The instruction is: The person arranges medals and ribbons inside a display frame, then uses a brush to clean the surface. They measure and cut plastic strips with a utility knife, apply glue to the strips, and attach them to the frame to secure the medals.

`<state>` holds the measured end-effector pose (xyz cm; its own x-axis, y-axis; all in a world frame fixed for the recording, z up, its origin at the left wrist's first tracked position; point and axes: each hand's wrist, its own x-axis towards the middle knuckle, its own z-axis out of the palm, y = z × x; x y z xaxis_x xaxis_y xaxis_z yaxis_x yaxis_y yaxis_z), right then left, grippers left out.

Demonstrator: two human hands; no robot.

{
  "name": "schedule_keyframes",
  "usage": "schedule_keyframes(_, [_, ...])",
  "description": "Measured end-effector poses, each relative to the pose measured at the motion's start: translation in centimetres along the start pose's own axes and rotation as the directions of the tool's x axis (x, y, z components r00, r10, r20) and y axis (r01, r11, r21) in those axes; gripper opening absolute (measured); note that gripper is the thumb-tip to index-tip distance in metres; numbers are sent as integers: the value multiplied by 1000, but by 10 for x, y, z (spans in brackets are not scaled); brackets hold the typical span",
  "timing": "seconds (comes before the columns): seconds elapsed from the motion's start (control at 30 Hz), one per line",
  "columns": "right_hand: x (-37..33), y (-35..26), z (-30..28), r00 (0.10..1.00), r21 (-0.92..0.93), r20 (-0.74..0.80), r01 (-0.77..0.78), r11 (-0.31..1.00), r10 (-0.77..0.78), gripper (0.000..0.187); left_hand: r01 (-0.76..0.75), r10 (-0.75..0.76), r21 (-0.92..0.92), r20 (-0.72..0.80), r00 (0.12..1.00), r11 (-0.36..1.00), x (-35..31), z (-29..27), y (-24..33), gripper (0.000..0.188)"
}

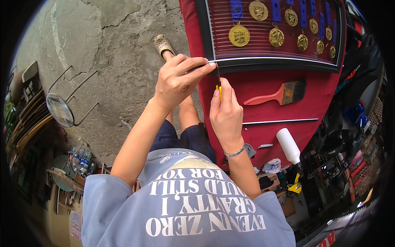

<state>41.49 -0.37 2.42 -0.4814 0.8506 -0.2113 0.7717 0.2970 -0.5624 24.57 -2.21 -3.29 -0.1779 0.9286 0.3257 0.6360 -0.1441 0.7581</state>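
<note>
A black display frame [271, 64] with a thin white inner strip lies on a red cloth-covered table. Inside it hang several gold medals [239, 35] on blue ribbons [236, 10] over a dark red ribbed backing. At the frame's near-left corner, my left hand [179, 78] is closed, its fingertips pinched together against the edge. Something dark and thin shows between those fingers, too hidden to name. My right hand [227, 111] grips a yellow-and-black utility knife [219, 88], its thin blade pointing up to the same corner, close beside the left fingertips.
Right of my right hand lies a paintbrush [275, 94] with a red handle. Nearer are a thin white strip [284, 121], a white bottle [289, 145] and a crumpled cloth [271, 166]. A round-topped metal stand [60, 109] is on the concrete floor at left.
</note>
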Motion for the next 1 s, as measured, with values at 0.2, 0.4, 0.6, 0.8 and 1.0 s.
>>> schedule_keyframes(0.2, [2,-2,0,1000,6,2,-7,1000,7,37,8,-8,-2,-7,1000,1000,1,0,2,39])
schedule_keyframes(0.4, [-10,0,1,999,24,2,-33,999,33,36,-1,1,-5,-14,1000,1000,-1,3,1,38])
schedule_keyframes(0.6, [-24,0,-6,999,72,-54,-4,997,8,36,-4,3,-25,-44,999,1000,-6,0,-4,38])
schedule_keyframes(0.8, [-1,-12,1,998,119,-7,-66,991,68,29,-25,25,11,-23,999,1000,-4,-4,-6,41])
schedule_keyframes(1.0, [6,-18,0,997,73,24,-80,994,79,30,-20,20,20,-28,999,1000,-4,-5,-5,43])
